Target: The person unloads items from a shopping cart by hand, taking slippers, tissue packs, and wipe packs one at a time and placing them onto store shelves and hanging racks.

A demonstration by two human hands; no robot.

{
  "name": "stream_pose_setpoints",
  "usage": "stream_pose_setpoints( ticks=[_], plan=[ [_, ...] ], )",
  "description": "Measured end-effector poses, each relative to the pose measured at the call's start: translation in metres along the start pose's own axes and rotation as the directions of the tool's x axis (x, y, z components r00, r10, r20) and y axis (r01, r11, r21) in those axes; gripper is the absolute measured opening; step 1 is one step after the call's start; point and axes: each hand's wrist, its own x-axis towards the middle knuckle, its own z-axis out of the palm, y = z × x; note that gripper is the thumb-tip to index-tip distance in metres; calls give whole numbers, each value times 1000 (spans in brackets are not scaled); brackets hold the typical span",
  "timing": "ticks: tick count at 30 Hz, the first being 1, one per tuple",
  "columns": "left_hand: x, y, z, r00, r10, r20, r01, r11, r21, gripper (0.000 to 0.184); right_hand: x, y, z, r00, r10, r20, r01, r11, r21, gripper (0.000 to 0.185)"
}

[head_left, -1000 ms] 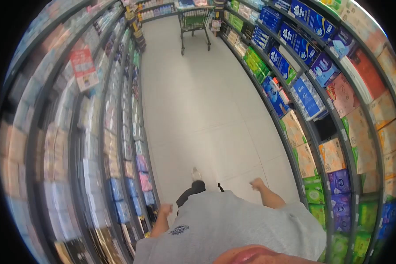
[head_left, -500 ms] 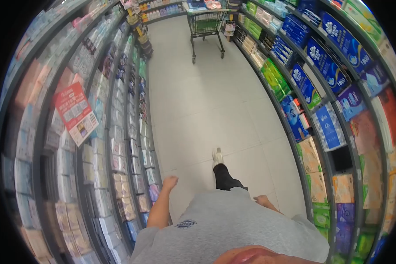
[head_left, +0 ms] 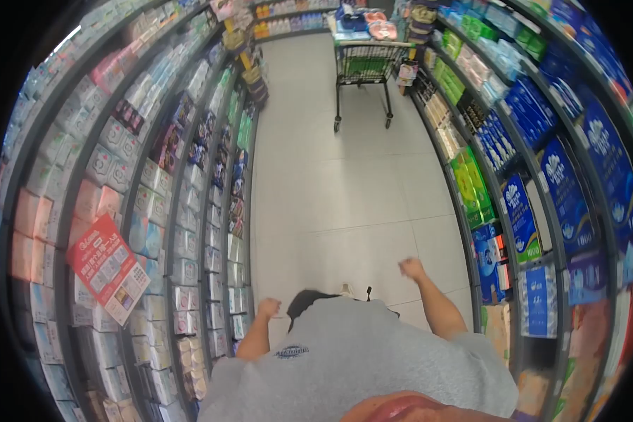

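Fingers on the left hand [head_left: 269, 308] and right hand [head_left: 412, 269] curl loosely (they look empty). Big shelves [head_left: 168, 274] of packs [head_left: 539, 301] stand near, on both sides. A loaded cart [head_left: 371, 43] is well ahead; a red sign [head_left: 108, 270] hangs at left.

Red sign [head_left: 109, 269] at left, bottles [head_left: 288, 28] at far end, blue packs [head_left: 566, 190] at right, pale floor [head_left: 330, 190]

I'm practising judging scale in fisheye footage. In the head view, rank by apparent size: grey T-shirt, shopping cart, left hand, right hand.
1. Grey T-shirt
2. Shopping cart
3. Left hand and right hand: smallest, too alike to rank.
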Motion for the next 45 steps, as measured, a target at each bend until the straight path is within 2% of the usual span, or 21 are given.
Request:
stream_pose_setpoints(
  ticks=[4,11,12,13,14,15,17,20,21,22,23,26,29,34,38,40,41,42,43,44,45],
  plan=[
    [26,75,-4,986,-125,-110,86,949,-303,23,102,-95,-37,989,-114,-99,139,941,308,21],
    [104,111,6,905,-377,199,410,897,-165,20,160,-100,-33,999,36,27,-44,900,434,19],
    [115,117,-5,936,-194,293,195,980,28,22,171,-67,-28,989,104,100,-135,918,373,20],
    [136,136,-13,929,-97,357,58,991,117,24,199,-11,-22,941,145,307,-71,968,-241,24],
    [156,157,-22,909,2,417,-88,978,188,26,200,25,-26,819,-378,432,573,574,-584,40],
    [179,181,-30,915,-33,402,-42,983,177,30,212,53,-33,797,-230,558,563,617,-550,47],
    [228,230,-47,922,-103,374,47,987,156,44,204,34,-79,840,23,542,296,818,-493,42],
    [351,298,-58,855,-45,517,-393,595,701,43,219,-4,-140,871,278,404,-88,899,-428,37],
    [391,339,-61,913,130,386,-391,550,738,31,232,-17,-153,874,348,338,-228,910,-347,35],
    [443,364,-61,962,244,125,-273,877,395,19,248,-32,-163,862,446,240,-432,895,-113,34],
    [459,427,-64,951,308,-36,-275,892,359,25,271,-38,-168,819,561,119,-571,776,267,30],
    [494,594,-76,906,420,-53,-408,900,156,36,329,-103,-192,782,622,-28,-493,646,582,19],
    [497,706,-61,890,454,-30,-455,888,-68,36,381,-158,-204,869,493,34,-432,724,538,21],
    [566,729,-20,803,596,-20,-596,802,-45,20,479,-196,-214,824,545,154,-550,704,449,21],
    [609,643,-46,968,174,179,-221,931,289,35,559,-203,-248,794,575,198,-602,696,392,24],
    [614,603,-87,977,15,212,-138,804,579,37,612,-218,-282,737,639,220,-675,674,301,25],
    [596,618,-100,899,-438,-18,437,890,131,29,655,-191,-294,852,451,265,-474,880,25,26],
    [582,630,-119,892,-452,-13,451,892,-41,23,692,-162,-299,892,255,373,-179,958,-225,29],
    [578,643,-134,888,-460,-8,447,868,-215,19,732,-180,-315,860,376,344,-337,926,-170,33],
    [579,658,-141,887,-456,-71,418,858,-298,19,781,-167,-324,941,90,326,29,939,-344,27],
    [584,669,-145,879,-458,-134,382,844,-377,21,803,-221,-351,927,327,186,-329,944,-19,24]
  ],
)
